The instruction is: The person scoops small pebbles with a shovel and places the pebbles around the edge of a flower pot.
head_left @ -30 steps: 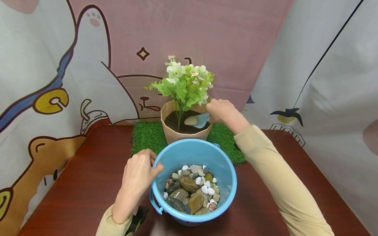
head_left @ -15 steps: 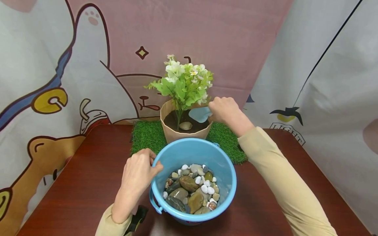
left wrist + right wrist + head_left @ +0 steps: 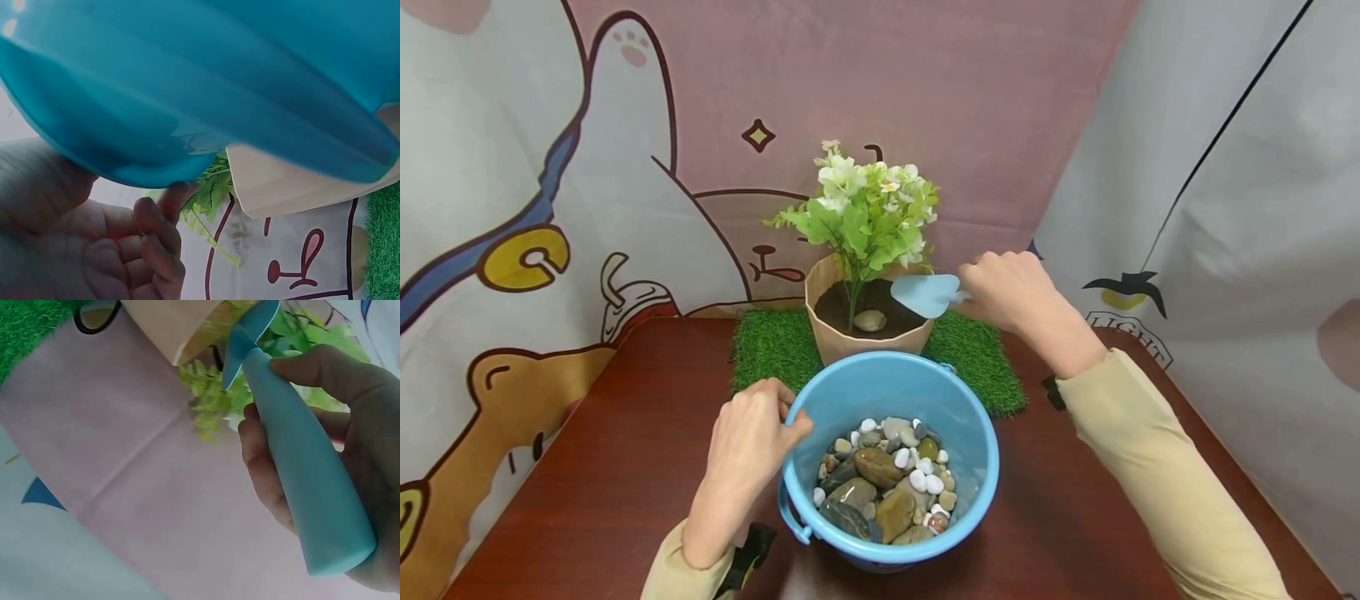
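My right hand grips the thick handle of a light blue trowel. In the head view the trowel's blade hangs over the right rim of a beige flowerpot, tipped down with nothing on it that I can see. Dark soil fills the pot around a leafy plant with white flowers, and a tan stone lies on the soil. My left hand pinches the left rim of a blue bucket, thumb inside and fingers outside. Wet stones and white pebbles cover the bucket's bottom.
A green turf mat lies under the pot on the dark red-brown table. The bucket stands close in front of the pot, its handle hanging at the left. A printed curtain hangs behind and beside the table.
The stone has slid off the trowel onto the soil near the stem. My right hand has drawn the trowel back to the right. The left hand stays on the bucket rim.
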`<state>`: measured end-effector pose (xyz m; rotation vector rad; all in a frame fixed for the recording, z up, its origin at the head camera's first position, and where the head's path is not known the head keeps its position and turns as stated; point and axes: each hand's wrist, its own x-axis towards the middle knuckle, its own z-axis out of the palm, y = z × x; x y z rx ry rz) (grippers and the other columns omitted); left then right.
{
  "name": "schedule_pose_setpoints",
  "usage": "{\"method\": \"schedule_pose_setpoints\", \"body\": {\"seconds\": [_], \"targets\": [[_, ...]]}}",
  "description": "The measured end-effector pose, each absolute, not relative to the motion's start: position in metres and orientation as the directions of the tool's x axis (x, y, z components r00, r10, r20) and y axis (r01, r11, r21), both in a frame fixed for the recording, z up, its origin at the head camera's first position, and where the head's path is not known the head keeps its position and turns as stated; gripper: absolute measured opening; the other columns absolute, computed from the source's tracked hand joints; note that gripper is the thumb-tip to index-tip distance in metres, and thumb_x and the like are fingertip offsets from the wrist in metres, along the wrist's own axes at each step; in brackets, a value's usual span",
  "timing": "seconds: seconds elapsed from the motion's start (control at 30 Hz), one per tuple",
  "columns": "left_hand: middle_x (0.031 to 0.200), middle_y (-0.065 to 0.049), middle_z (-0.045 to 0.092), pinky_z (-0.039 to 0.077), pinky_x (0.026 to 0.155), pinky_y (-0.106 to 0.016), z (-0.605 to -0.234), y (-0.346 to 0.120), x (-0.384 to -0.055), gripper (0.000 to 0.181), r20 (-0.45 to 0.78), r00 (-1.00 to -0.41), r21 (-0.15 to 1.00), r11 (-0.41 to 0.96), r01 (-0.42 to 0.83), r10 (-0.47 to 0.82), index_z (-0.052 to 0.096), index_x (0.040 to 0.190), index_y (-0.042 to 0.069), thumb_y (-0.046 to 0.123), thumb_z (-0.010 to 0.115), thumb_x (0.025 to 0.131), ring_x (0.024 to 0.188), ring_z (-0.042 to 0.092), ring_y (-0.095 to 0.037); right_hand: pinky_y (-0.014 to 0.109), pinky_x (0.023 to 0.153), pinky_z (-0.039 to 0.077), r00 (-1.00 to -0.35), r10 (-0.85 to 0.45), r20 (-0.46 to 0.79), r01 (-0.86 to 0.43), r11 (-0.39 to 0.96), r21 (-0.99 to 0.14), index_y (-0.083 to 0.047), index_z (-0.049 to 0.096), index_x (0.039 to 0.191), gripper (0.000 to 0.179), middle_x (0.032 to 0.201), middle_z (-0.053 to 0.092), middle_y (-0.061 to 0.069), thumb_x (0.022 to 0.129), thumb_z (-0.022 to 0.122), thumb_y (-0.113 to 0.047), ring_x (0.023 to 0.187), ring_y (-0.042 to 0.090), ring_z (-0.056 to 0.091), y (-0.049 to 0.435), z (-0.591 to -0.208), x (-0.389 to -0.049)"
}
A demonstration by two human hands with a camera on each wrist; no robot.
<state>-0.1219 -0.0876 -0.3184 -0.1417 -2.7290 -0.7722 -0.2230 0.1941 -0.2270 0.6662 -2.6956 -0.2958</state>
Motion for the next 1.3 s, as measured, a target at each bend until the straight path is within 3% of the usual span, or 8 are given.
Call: {"method": "schedule_pose_setpoints", "body": {"seconds": [0.17, 0.4, 0.7, 0.93, 1.3], "targets": [[0.071, -0.007, 0.060, 0.036, 0.044, -0.025, -0.318, -0.088, -0.122, 0.014, 0.310, -0.951, 0.501, 0.847, 0.177, 0.015, 0.066, 0.083, 0.001, 0.010, 0.065, 0.072, 0.047, 0.045, -0.012, 0.031, 0.042, 0.028, -0.817, -0.497, 0.291, -0.417, 0.859, 0.297, -0.010, 0.052, 0.066, 0.019, 0.063, 0.051, 0.004, 0.077, 0.067, -0.015, 0.048, 0.018, 0.035, 0.198, -0.222, -0.203], [0.069, -0.005, 0.059, 0.035, 0.044, -0.025, -0.319, -0.088, -0.121, 0.012, 0.321, -0.947, 0.502, 0.846, 0.181, 0.012, 0.066, 0.081, 0.002, 0.010, 0.064, 0.072, 0.047, 0.044, -0.012, 0.027, 0.040, 0.027, -0.759, -0.551, 0.346, -0.444, 0.827, 0.343, -0.010, 0.053, 0.067, 0.016, 0.060, 0.048, 0.002, 0.073, 0.068, -0.012, 0.046, 0.015, 0.036, 0.200, -0.220, -0.173], [0.069, -0.004, 0.059, 0.035, 0.044, -0.025, -0.319, -0.088, -0.121, 0.011, 0.325, -0.946, 0.508, 0.842, 0.183, 0.009, 0.066, 0.080, 0.004, 0.011, 0.064, 0.071, 0.047, 0.044, -0.011, 0.024, 0.038, 0.023, -0.613, -0.657, 0.438, -0.509, 0.753, 0.417, -0.013, 0.046, 0.061, 0.025, 0.056, 0.042, 0.000, 0.065, 0.071, -0.009, 0.046, 0.012, 0.031, 0.200, -0.221, -0.146], [0.069, -0.004, 0.060, 0.035, 0.044, -0.025, -0.319, -0.088, -0.122, 0.011, 0.316, -0.949, 0.508, 0.843, 0.177, 0.009, 0.066, 0.081, 0.004, 0.011, 0.064, 0.072, 0.047, 0.044, -0.012, 0.026, 0.038, 0.032, -0.661, -0.664, 0.348, -0.508, 0.738, 0.445, -0.010, 0.060, 0.069, 0.014, 0.060, 0.052, 0.002, 0.065, 0.074, -0.012, 0.048, 0.013, 0.041, 0.194, -0.221, -0.133], [0.069, -0.005, 0.059, 0.034, 0.044, -0.025, -0.319, -0.088, -0.122, 0.011, 0.316, -0.949, 0.507, 0.844, 0.176, 0.009, 0.065, 0.081, 0.004, 0.011, 0.064, 0.072, 0.047, 0.042, -0.012, 0.027, 0.037, 0.031, -0.626, -0.714, 0.313, -0.509, 0.678, 0.530, -0.013, 0.061, 0.062, 0.016, 0.056, 0.054, 0.002, 0.062, 0.077, -0.013, 0.047, 0.014, 0.046, 0.182, -0.227, -0.121]]}}
